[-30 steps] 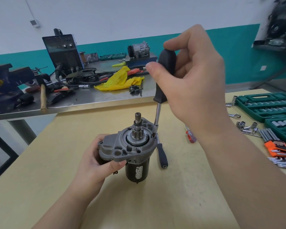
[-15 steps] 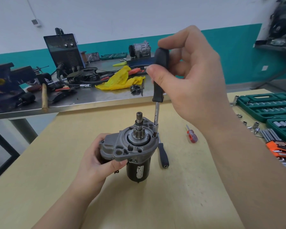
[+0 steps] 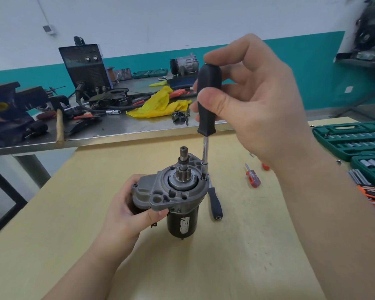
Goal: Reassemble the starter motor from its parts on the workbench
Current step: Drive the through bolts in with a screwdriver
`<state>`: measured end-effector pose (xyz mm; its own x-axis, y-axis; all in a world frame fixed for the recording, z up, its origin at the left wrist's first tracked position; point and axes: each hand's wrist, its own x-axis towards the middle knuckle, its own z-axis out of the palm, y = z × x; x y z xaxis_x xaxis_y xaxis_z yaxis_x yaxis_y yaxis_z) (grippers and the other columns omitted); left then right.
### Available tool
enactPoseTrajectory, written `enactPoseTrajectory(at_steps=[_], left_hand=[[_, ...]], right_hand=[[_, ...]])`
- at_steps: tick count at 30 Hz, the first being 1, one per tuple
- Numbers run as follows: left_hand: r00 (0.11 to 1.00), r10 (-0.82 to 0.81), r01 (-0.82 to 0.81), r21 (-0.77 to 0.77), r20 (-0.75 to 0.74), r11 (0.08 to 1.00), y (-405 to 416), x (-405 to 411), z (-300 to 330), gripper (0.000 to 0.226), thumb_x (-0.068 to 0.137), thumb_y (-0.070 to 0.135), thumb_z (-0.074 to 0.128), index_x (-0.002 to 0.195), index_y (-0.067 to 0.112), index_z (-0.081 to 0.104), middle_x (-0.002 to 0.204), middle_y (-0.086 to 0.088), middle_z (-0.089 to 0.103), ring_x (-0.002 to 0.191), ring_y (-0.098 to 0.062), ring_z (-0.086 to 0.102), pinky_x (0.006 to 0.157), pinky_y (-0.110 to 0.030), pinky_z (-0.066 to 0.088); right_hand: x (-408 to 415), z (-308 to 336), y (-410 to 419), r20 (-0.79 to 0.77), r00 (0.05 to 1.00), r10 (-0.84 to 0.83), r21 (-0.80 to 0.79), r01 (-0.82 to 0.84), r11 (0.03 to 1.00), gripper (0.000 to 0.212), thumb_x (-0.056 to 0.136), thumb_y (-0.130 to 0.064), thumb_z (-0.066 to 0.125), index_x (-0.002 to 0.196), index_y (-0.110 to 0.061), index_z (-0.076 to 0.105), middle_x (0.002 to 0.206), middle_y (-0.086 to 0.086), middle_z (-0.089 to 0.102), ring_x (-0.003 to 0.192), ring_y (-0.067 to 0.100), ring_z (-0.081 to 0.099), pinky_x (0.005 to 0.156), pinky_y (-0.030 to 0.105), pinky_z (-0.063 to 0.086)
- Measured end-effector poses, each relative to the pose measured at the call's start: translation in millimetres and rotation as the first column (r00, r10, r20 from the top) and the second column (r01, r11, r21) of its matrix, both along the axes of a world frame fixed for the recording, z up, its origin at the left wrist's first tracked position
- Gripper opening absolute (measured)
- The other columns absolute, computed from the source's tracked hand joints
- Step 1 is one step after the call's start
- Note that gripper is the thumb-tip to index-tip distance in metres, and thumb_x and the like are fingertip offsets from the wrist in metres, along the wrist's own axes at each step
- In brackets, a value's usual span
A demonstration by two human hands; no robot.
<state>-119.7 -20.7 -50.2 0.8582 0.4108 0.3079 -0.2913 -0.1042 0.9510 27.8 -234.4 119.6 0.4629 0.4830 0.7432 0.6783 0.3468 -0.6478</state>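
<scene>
Cast-metal starter motor [image 3: 178,195] stands upright on the worktop [image 3: 236,256]. Our left hand [image 3: 126,211] grips its housing; our right hand [image 3: 258,100] pinches the nut driver [image 3: 208,105] seated at the flange. We judge it heavy, rigid; best held by the housing.

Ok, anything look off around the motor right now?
Nothing stands out. The motor stands upright in the left hand; the right hand holds the driver near vertical, tip at a flange screw.
</scene>
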Motion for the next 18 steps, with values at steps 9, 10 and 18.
enactPoseTrajectory(at_steps=[9,10,18], left_hand=[[1.000,0.010,-0.010,0.000,-0.004,1.000,-0.4,0.3,-0.5,0.072,0.063,0.049,0.103,0.119,0.019,0.069,0.101,-0.011,0.074,0.079,-0.019,0.065,0.059,-0.029,0.052],[1.000,0.009,-0.009,-0.002,-0.004,1.000,-0.4,0.2,-0.2,0.072,0.063,0.049,0.103,0.119,0.018,0.069,0.100,-0.011,0.074,0.079,-0.019,0.065,0.058,-0.029,0.052],[1.000,-0.002,0.002,0.011,-0.003,1.000,-0.8,-0.4,0.8,0.070,0.066,0.047,0.102,0.120,0.018,0.068,0.099,-0.008,0.074,0.077,-0.016,0.066,0.058,-0.027,0.052]], right_hand=[[-5.6,-9.5,16.2,0.020,0.979,-0.205,0.089,0.202,0.975,0.025,0.097,-0.019,0.076,0.110,-0.021,0.055,0.097,0.002,0.071,0.086,0.019,0.072,0.081,0.037,0.064],[-3.0,-8.4,14.9,-0.052,0.995,-0.087,0.076,0.090,0.993,0.019,0.101,-0.014,0.070,0.113,-0.018,0.056,0.104,0.010,0.072,0.091,0.027,0.074,0.083,0.049,0.065],[5.9,-6.7,5.4,-0.159,0.973,0.168,0.063,-0.159,0.985,0.029,0.096,0.000,0.069,0.116,-0.019,0.059,0.098,0.018,0.068,0.084,0.039,0.076,0.076,0.051,0.066]])
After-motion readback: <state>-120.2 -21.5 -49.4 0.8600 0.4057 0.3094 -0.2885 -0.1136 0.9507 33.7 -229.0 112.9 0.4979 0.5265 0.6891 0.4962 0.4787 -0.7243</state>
